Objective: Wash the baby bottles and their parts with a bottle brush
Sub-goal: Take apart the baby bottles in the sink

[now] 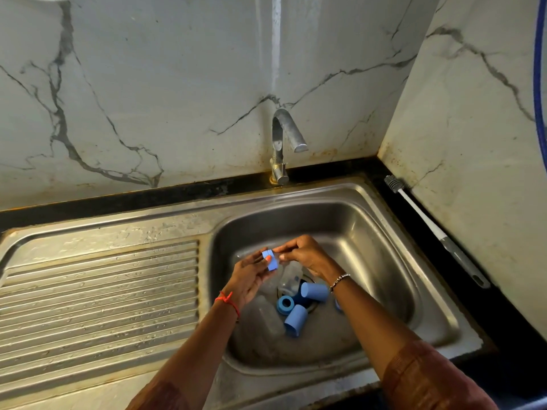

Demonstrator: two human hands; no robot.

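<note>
Marble-patterned walls back a steel sink [384,220], its tap [284,143] dry. In the basin lie clear bottles [291,278], two blue caps [316,291] and a ring [285,304]. Above them the left hand [251,275] pinches a blue collar [270,259]; the right hand [305,255] closes on its clear teat. The brush [435,229] lies untouched on the tabletop, well right, handle nearest the right hand, nothing between.

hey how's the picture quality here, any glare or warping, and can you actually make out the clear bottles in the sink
Head view: wide-angle warping bends the counter edge and wall corner; soft glare on the sink basin and tap; the clear bottle is faint, blending into the steel; blue caps read sharply; the left hand and right hand are slightly soft; the bottle brush is clear on the dark ledge.
</note>
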